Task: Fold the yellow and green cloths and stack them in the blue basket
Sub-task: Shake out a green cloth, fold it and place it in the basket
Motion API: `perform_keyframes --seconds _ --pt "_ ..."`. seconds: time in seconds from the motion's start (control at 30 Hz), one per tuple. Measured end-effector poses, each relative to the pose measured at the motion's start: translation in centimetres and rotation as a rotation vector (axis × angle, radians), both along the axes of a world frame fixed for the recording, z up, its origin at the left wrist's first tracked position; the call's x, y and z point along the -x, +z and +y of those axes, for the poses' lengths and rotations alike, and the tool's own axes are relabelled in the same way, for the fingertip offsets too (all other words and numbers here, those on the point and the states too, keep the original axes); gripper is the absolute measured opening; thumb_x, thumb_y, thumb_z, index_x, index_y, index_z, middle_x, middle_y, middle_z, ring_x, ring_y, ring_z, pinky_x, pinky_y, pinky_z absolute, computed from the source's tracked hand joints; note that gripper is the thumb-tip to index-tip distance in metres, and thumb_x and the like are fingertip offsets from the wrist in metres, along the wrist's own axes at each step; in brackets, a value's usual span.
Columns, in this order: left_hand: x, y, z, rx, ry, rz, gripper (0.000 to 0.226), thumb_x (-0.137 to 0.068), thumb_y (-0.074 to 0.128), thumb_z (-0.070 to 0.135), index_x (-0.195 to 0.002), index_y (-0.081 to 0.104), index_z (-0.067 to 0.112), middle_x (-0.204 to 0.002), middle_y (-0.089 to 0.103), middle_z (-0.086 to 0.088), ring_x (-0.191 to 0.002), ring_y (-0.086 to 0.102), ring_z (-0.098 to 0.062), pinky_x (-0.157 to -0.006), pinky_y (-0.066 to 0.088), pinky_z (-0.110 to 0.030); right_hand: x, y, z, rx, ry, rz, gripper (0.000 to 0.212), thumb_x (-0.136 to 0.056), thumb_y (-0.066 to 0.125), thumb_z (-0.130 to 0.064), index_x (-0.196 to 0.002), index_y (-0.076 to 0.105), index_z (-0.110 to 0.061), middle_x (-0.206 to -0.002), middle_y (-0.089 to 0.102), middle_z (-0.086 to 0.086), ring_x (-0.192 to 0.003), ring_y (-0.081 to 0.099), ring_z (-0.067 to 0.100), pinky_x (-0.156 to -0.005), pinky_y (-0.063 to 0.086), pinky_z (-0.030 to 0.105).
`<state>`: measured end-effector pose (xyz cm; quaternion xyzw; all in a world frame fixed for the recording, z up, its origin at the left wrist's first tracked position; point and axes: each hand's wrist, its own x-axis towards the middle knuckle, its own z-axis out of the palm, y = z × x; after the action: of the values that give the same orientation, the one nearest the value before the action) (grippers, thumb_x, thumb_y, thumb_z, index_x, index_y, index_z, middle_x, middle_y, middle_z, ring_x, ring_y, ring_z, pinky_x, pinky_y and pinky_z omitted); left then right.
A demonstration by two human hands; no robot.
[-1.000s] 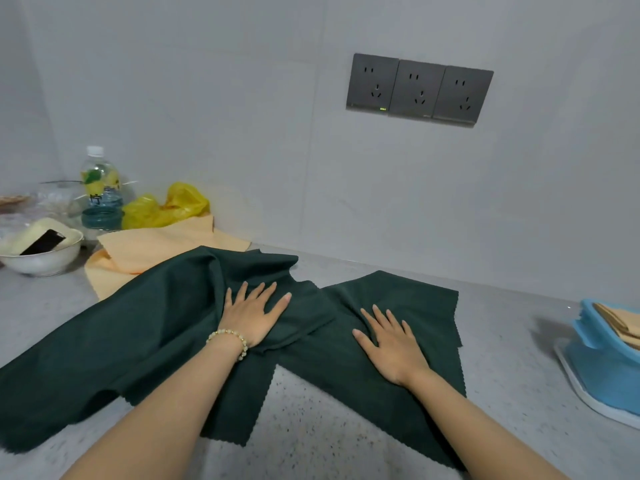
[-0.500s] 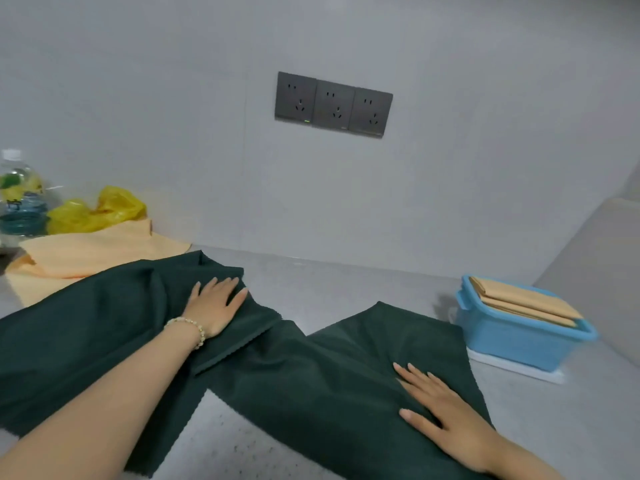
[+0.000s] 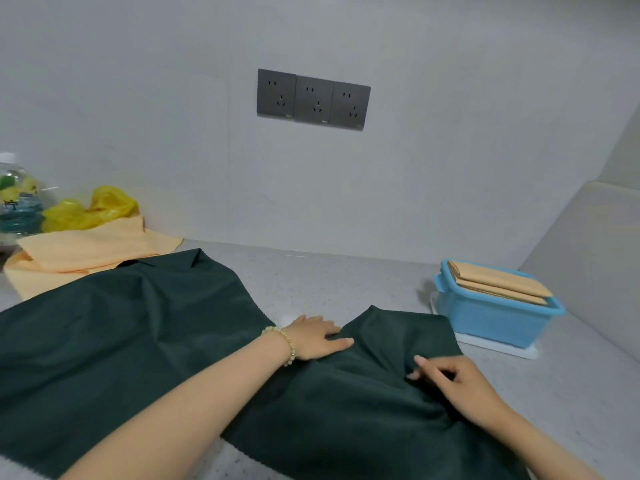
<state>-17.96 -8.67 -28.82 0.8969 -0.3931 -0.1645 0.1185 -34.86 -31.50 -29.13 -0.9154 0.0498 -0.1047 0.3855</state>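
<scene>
Here the left hand [image 3: 317, 337] lies flat, fingers straight, pressing the green cloth [image 3: 121, 323] onto the worktop [image 3: 329, 278]; the right hand [image 3: 457, 379] pinches a fold of it. The blue basket [image 3: 485, 318] sits at two o'clock, loose yellow cloths [image 3: 79, 251] at ten.

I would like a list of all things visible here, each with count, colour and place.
sockets: three, dark grey, wall
counter: one, speckled grey, under everything
tray: one, white, right of counter
basket: one, blue, on tray
left green cloth: one, dark green, spread on counter
right green cloth: one, dark green, front, near basket
yellow cloths: loose pile, pale yellow, back left
folded cloths: seemingly two, pale yellow, in basket
bag: one, yellow, back left
bottle: one, clear, left edge
bracelet: one, pale beads, left wrist
left hand: flat at right green cloth's edge
right hand: fingers pinch right green cloth
</scene>
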Motion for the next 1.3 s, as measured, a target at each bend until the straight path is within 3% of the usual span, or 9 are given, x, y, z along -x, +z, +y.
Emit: perform_keyframes --seconds 0.13,0.27,0.33,0.43,0.53,0.63,0.73,1.07,1.3 --pt "0.9 0.5 -0.4 0.03 0.021 0.025 0.056 -0.099 0.019 0.055 -0.14 0.042 0.024 -0.138 0.048 0.001 -0.135 0.033 -0.021 -0.115 0.015 -0.04 -2.9 1.4 2.1 0.047 0.004 -0.148 0.017 -0.091 0.056 -0.037 -0.094 0.073 -0.036 -0.099 0.069 -0.026 -0.099 0.059 -0.01 -0.089 0.044 0.014" --pt "-0.2 0.4 3.8 0.053 0.19 -0.158 0.056 -0.103 0.014 0.045 -0.152 0.019 0.019 -0.159 0.018 -0.001 -0.147 0.011 -0.021 -0.118 0.003 -0.04 -6.1 1.7 6.8 0.098 0.13 -0.127 0.027 -0.095 0.053 -0.033 -0.12 0.062 -0.034 -0.126 0.057 -0.021 -0.118 0.047 -0.009 -0.102 0.029 0.005" --pt "-1.1 -0.2 7.6 -0.001 0.308 -0.276 0.056 -0.103 0.013 0.045 -0.154 0.006 0.023 -0.161 0.003 0.002 -0.148 -0.002 -0.019 -0.118 -0.007 -0.041 -7.7 1.5 10.1 0.119 0.261 -0.049 0.033 -0.097 0.047 -0.038 -0.129 0.055 -0.034 -0.137 0.05 -0.018 -0.126 0.04 -0.008 -0.108 0.025 0.011" --pt "-2.3 -1.4 13.4 -0.122 0.428 -0.389 0.058 -0.1 0.01 0.052 -0.153 0.001 0.029 -0.161 -0.003 0.004 -0.147 -0.01 -0.019 -0.116 -0.014 -0.044 -10.2 1.1 14.9 0.182 0.429 0.068 0.042 -0.1 0.038 -0.04 -0.14 0.044 -0.029 -0.15 0.035 -0.012 -0.136 0.028 -0.003 -0.111 0.016 0.012" --pt "-3.4 -2.9 18.1 -0.196 0.508 -0.395 0.062 -0.096 0.009 0.06 -0.152 -0.001 0.035 -0.161 -0.005 0.005 -0.147 -0.015 -0.021 -0.114 -0.018 -0.048 -13.5 0.5 19.9 0.393 0.546 0.218 0.051 -0.101 0.028 -0.048 -0.148 0.026 -0.031 -0.158 0.016 -0.006 -0.145 0.013 0.01 -0.118 0.007 0.027" --pt "-4.8 -4.0 20.5 -0.157 0.58 -0.375 0.065 -0.093 0.009 0.066 -0.151 -0.002 0.038 -0.161 -0.007 0.005 -0.146 -0.017 -0.023 -0.112 -0.021 -0.048 -16.8 -0.5 23.3 0.587 0.584 0.346 0.053 -0.1 0.017 -0.052 -0.15 0.011 -0.036 -0.16 0.0 -0.003 -0.147 -0.002 0.017 -0.118 -0.001 0.038" --pt "-7.3 -4.5 22.6 -0.125 0.654 -0.374 0.067 -0.091 0.009 0.069 -0.15 -0.004 0.039 -0.16 -0.009 0.006 -0.145 -0.019 -0.024 -0.111 -0.023 -0.049 -20.4 -1.3 25.9 0.666 0.579 0.332 0.053 -0.1 0.013 -0.053 -0.15 0.004 -0.038 -0.16 -0.006 -0.004 -0.147 -0.006 0.017 -0.117 -0.006 0.041" --pt "-18.9 -4.6 27.8 -0.099 0.848 -0.39 0.071 -0.09 0.009 0.071 -0.151 -0.004 0.038 -0.159 -0.013 0.006 -0.144 -0.024 -0.024 -0.109 -0.025 -0.049 -33.8 -2.6 32.3 0.674 0.555 0.238 0.052 -0.101 0.013 -0.049 -0.15 0.0 -0.039 -0.159 -0.01 -0.006 -0.146 -0.011 0.014 -0.117 -0.01 0.042" --pt "-20.8 -4.2 27.2 -0.049 0.876 -0.407 0.064 -0.095 0.009 0.063 -0.152 0.005 0.033 -0.161 -0.002 0.005 -0.147 -0.014 -0.02 -0.111 -0.021 -0.046 -35.6 -2.6 32.0 0.667 0.525 0.225 0.052 -0.101 0.013 -0.049 -0.15 0.0 -0.038 -0.159 -0.01 -0.006 -0.146 -0.011 0.014 -0.116 -0.011 0.041"
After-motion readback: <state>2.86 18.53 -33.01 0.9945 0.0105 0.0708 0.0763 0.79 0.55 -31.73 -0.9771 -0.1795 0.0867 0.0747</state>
